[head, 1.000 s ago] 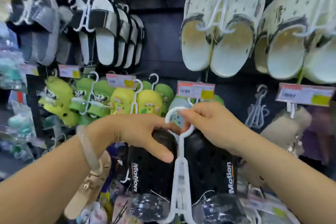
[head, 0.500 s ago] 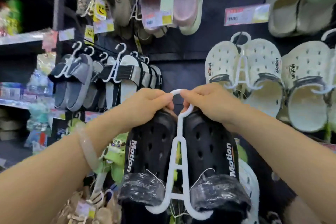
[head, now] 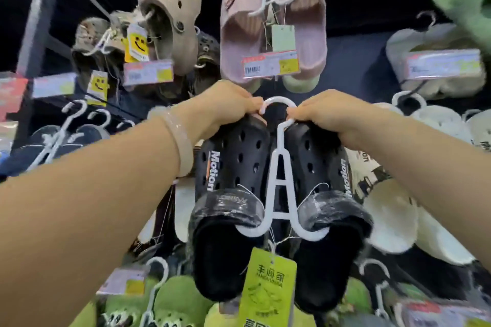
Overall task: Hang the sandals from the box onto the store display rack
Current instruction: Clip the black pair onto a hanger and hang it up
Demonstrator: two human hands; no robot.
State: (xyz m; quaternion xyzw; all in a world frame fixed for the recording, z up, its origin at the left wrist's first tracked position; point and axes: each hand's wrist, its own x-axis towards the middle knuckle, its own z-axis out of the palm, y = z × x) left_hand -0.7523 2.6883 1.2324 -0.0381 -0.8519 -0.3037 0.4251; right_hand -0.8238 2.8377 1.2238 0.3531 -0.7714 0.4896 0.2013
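A pair of black clog sandals (head: pixel 233 164) marked "Motion" hangs on a white plastic hanger (head: pixel 281 167) in front of the dark display rack (head: pixel 353 61). A green tag (head: pixel 267 289) dangles below the pair. My left hand (head: pixel 228 106) grips the left end of the hanger's hook and the top of the left sandal. My right hand (head: pixel 329 114) pinches the hook's right side at the top of the right sandal. The hook is raised just below a pink pair's price label (head: pixel 271 64). No box is in view.
Pink slides (head: pixel 273 21) hang straight above, beige clogs (head: pixel 172 16) up left, grey and white pairs (head: pixel 435 61) at right. Dark slippers (head: pixel 58 141) hang at left, green children's sandals (head: pixel 170 302) below. Price labels stick out on pegs all around.
Both hands have lifted the black pair upward along the rack, from the green children's row past the white clogs to just under the pink slides. The grip on the hook stays the same.
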